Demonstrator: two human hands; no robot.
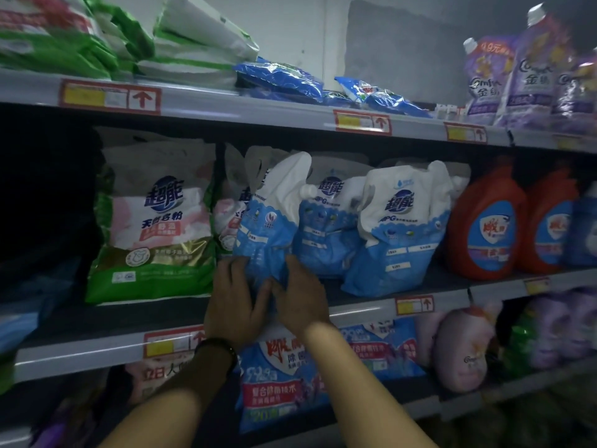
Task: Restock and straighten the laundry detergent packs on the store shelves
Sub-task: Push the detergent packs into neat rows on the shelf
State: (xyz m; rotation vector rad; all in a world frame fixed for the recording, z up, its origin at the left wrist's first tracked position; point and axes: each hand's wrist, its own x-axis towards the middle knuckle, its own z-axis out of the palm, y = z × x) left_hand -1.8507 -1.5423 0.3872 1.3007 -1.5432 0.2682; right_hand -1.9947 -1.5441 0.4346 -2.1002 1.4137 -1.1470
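A blue and white detergent pouch (269, 218) stands on the middle shelf (97, 321), leaning right. My left hand (237, 302) and my right hand (300, 297) both press against its lower part, one on each side. Two more blue and white pouches (326, 227) (400, 227) stand to its right. A big green, pink and white powder bag (155, 221) stands to its left, with another similar bag half hidden behind the held pouch.
Orange jugs (487, 227) fill the middle shelf's right end. The top shelf carries flat green-white bags (129, 40), blue packs (281, 76) and purple pouches (523, 76). The lower shelf holds blue packs (281, 379) and pink pouches (462, 347). The middle shelf's far left is dark.
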